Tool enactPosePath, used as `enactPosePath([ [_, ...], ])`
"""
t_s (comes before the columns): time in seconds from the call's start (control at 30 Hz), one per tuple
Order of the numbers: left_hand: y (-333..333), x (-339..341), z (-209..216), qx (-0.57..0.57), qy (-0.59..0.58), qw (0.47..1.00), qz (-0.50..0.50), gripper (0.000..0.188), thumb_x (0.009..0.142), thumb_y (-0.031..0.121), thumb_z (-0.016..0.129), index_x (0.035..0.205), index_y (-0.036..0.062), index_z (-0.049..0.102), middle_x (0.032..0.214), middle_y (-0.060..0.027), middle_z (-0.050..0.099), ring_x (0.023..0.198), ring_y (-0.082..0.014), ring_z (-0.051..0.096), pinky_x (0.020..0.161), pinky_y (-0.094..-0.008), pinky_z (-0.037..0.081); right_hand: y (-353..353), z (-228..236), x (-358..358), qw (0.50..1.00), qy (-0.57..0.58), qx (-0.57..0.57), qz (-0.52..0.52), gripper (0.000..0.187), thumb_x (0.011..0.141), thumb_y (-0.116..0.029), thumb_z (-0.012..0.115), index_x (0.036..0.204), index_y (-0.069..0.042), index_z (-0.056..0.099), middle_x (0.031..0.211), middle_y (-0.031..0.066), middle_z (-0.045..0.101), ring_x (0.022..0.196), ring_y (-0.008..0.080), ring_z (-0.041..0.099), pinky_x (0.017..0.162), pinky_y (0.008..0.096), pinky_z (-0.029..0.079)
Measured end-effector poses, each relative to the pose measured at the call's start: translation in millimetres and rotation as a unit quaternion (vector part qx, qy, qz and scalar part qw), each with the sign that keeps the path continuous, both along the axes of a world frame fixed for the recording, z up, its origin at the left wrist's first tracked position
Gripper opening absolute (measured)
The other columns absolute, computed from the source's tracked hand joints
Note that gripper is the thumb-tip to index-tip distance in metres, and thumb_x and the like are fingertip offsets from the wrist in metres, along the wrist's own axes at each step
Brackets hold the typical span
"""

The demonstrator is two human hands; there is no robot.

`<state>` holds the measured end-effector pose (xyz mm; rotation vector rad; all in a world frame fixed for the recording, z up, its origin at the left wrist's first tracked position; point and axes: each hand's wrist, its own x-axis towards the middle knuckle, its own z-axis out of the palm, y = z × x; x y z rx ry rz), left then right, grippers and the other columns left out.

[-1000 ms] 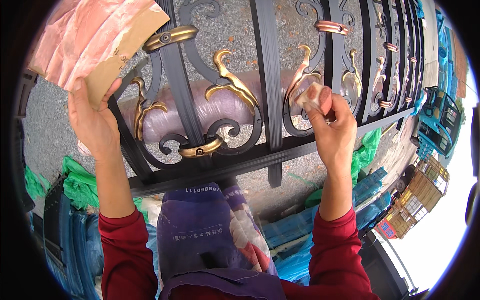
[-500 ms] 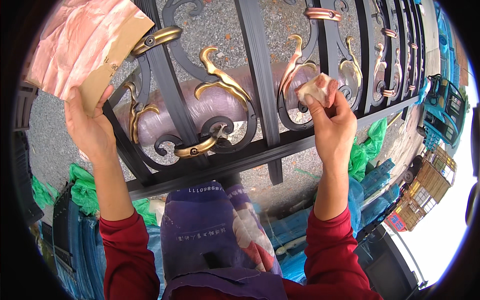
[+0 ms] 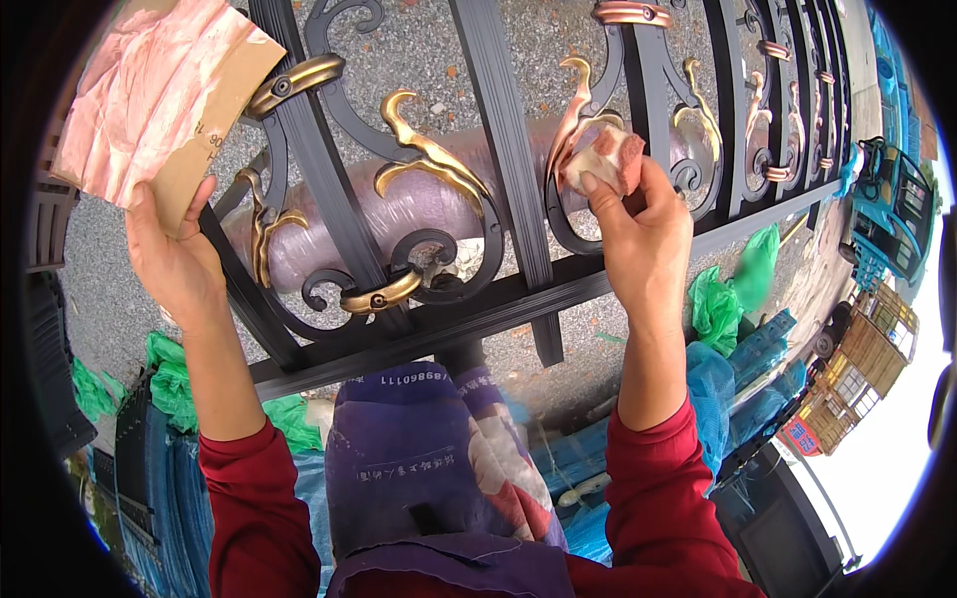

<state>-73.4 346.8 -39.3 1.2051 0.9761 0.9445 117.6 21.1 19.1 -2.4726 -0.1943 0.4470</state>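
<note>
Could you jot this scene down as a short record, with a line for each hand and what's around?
Left hand: holds cardboard with a wrinkled pink surface
Right hand: pinches a pale pad with reddish patches, beside a copper-coloured leaf; contact unclear
Railing: black bars, gold and copper-coloured trim
Beneath: wrapped roll, gravel
Right side: green plastic, blue vehicle

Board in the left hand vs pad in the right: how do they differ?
Size: the board is much larger than the pad.
Shape: the board is a flat sheet; the pad is a chunky wad.
Color: the board is brown, mostly coated pink; the pad is cream with reddish patches.
Shared: both are held one-handed.
</note>
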Motion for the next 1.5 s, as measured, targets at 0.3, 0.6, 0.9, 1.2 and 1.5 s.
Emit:
enactPosePath([
  [0.3,0.6,-0.1,3.2,0.013,0.021,1.000,0.012,0.030,0.104,0.022,0.056,0.116,-0.0059,0.058,0.114,-0.0159,0.065,0.102,-0.0245,0.068,0.082,-0.0426,0.064,-17.6,12.9,-6.6,0.990,0.004,0.115,-0.077,0.025,0.086,-0.015,0.077,0.105,0.001,0.070,0.073,0.0087,0.066,0.064,0.0109,0.057,0.060,0.0301,0.046],
  [0.6,-1.7,-2.5,3.6,-0.011,0.022,1.000,0.012,0.028,0.104,0.020,0.056,0.114,-0.0049,0.059,0.115,-0.0149,0.064,0.105,-0.0236,0.066,0.085,-0.0424,0.061,-8.0,6.2,-17.5,0.999,0.042,0.012,-0.023,0.030,0.084,-0.018,0.077,0.101,0.005,0.067,0.085,0.0192,0.068,0.073,0.0248,0.068,0.070,0.0380,0.051],
  [0.9,0.9,-3.0,-0.9,-0.006,0.014,1.000,-0.001,0.029,0.104,0.023,0.058,0.115,-0.0038,0.058,0.113,-0.0149,0.065,0.103,-0.0233,0.067,0.080,-0.0401,0.063,13.2,-21.5,6.9,0.995,-0.074,0.036,-0.055,0.025,0.085,-0.014,0.077,0.101,0.002,0.068,0.084,0.0148,0.069,0.074,0.0240,0.068,0.070,0.0352,0.053],
  [1.2,0.6,-4.5,0.5,-0.011,0.005,1.000,-0.005,0.032,0.102,0.025,0.061,0.115,-0.0042,0.057,0.112,-0.0154,0.066,0.101,-0.0245,0.069,0.077,-0.0401,0.064,10.2,-17.9,7.2,0.990,-0.080,0.061,-0.102,0.025,0.085,-0.015,0.079,0.100,0.002,0.068,0.086,0.0132,0.069,0.074,0.0200,0.065,0.069,0.0338,0.052],
  [1.5,0.1,-6.2,-2.0,-0.012,-0.003,1.000,-0.003,0.032,0.103,0.025,0.059,0.115,-0.0046,0.058,0.111,-0.0155,0.067,0.100,-0.0245,0.070,0.076,-0.0394,0.064,-4.6,-15.3,17.8,0.984,-0.107,0.095,-0.108,0.025,0.086,-0.018,0.080,0.096,0.001,0.067,0.075,0.0036,0.062,0.064,0.0087,0.049,0.059,0.0274,0.043],
])
